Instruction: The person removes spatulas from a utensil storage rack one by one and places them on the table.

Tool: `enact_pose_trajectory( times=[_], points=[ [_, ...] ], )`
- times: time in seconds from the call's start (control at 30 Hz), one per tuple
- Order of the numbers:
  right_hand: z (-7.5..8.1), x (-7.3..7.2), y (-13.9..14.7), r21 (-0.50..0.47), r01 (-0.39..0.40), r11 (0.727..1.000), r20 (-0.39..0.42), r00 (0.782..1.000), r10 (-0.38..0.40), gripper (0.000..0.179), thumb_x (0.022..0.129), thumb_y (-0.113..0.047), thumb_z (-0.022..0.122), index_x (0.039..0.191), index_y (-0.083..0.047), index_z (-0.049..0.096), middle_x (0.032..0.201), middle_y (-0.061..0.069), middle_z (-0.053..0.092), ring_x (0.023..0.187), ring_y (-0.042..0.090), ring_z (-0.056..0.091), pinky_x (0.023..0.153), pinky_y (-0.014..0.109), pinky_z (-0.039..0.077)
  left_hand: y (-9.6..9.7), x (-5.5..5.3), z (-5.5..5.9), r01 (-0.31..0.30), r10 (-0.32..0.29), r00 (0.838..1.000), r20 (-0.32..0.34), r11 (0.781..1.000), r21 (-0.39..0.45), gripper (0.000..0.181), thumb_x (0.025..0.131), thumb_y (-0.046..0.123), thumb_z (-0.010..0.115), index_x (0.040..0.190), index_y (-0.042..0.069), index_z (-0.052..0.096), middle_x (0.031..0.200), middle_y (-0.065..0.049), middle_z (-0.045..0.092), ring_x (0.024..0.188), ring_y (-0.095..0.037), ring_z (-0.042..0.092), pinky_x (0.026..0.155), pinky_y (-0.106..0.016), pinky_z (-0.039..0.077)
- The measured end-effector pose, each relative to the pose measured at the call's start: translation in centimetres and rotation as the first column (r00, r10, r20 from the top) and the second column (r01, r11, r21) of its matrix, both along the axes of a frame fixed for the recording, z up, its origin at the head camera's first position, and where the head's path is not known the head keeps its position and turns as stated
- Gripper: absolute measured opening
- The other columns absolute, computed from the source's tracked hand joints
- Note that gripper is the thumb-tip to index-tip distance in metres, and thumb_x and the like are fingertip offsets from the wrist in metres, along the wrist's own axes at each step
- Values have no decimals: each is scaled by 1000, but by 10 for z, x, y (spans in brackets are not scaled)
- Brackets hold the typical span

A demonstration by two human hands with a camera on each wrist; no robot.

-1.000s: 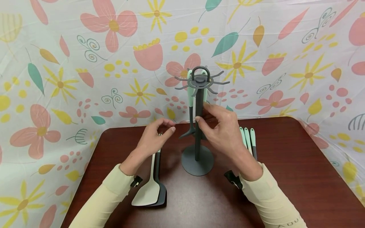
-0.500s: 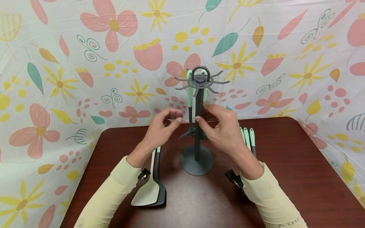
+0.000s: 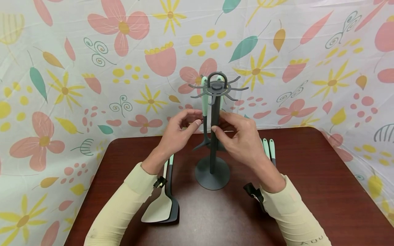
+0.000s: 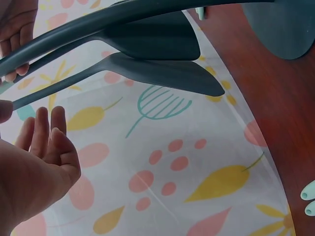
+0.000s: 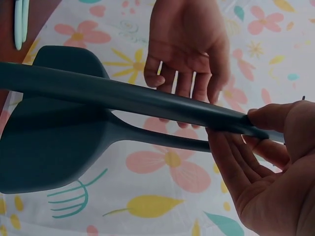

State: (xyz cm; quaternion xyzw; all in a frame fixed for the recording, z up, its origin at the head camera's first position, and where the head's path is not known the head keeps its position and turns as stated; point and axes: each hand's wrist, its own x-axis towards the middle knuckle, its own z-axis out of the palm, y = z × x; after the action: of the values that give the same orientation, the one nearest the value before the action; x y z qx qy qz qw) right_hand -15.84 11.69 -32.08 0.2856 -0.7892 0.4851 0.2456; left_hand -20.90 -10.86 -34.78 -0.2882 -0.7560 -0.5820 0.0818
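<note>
A dark grey utensil stand [image 3: 213, 150] with a ring of hooks [image 3: 217, 88] stands mid-table. On its far side hang two dark turners with mint handles, the left turner [image 3: 205, 123] showing beside the pole. In the right wrist view their broad heads overlap, with one turner's shaft [image 5: 165, 140] running under my fingers. My right hand [image 3: 241, 138] grips the pole, thumb on its near side and fingers behind. Beside the left turner, my left hand [image 3: 176, 133] has its fingers loosely bent and spread, thumb near the shaft. The left wrist view shows its palm [image 4: 37, 172] with nothing in it.
On the table [image 3: 317, 184] at left lie a cream turner [image 3: 158, 208] and a dark turner [image 3: 174, 212], overlapping. Several mint-handled utensils [image 3: 272, 148] lie at right, partly behind my right forearm. A floral cloth [image 3: 123, 92] hangs behind the table.
My left hand has moved right and slightly up, from above the utensils lying at left to beside the left hanging turner. My right hand has stayed on the pole.
</note>
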Motion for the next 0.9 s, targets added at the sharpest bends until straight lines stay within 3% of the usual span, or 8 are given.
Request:
enact_pose_trajectory(
  times=[0.23, 0.5, 0.8, 0.9],
  points=[
    [0, -2, 1, -15, -34, 999, 24, 999, 34, 30, 98, -5, 76, 127, -13, 76, 100, -1, 77, 89, 11, 76, 77, 27, 62, 4, -2, 4, 5, -5, 1000, 0, 1000, 19, 28, 106, 15, 67, 133, 8, 69, 116, -9, 73, 105, -22, 68, 88, -46, 54],
    [1, -2, 1, -14, -34, 999, 37, 999, 34, 32, 97, -4, 77, 127, -13, 76, 98, -1, 77, 89, 10, 75, 77, 28, 63, 7, -6, 9, -1, 1, 1000, -16, 1000, 4, 25, 107, 14, 65, 130, 8, 70, 116, -7, 73, 106, -19, 70, 89, -39, 55],
    [2, -1, 1, -10, -32, 999, 41, 999, 33, 32, 97, -4, 77, 127, -13, 76, 99, -1, 77, 89, 10, 75, 76, 29, 63, 9, -8, 10, 2, -2, 999, -36, 1000, 16, 18, 105, 11, 65, 122, 6, 71, 110, -6, 73, 99, -19, 72, 86, -50, 55],
    [1, -1, 1, -10, -33, 999, 42, 999, 34, 32, 97, -5, 77, 128, -13, 75, 100, -1, 77, 89, 10, 75, 76, 28, 63, 9, -9, 9, 12, -11, 999, -48, 1000, 17, 15, 105, 9, 66, 119, 6, 71, 107, -6, 73, 97, -21, 73, 83, -46, 55]
  ],
)
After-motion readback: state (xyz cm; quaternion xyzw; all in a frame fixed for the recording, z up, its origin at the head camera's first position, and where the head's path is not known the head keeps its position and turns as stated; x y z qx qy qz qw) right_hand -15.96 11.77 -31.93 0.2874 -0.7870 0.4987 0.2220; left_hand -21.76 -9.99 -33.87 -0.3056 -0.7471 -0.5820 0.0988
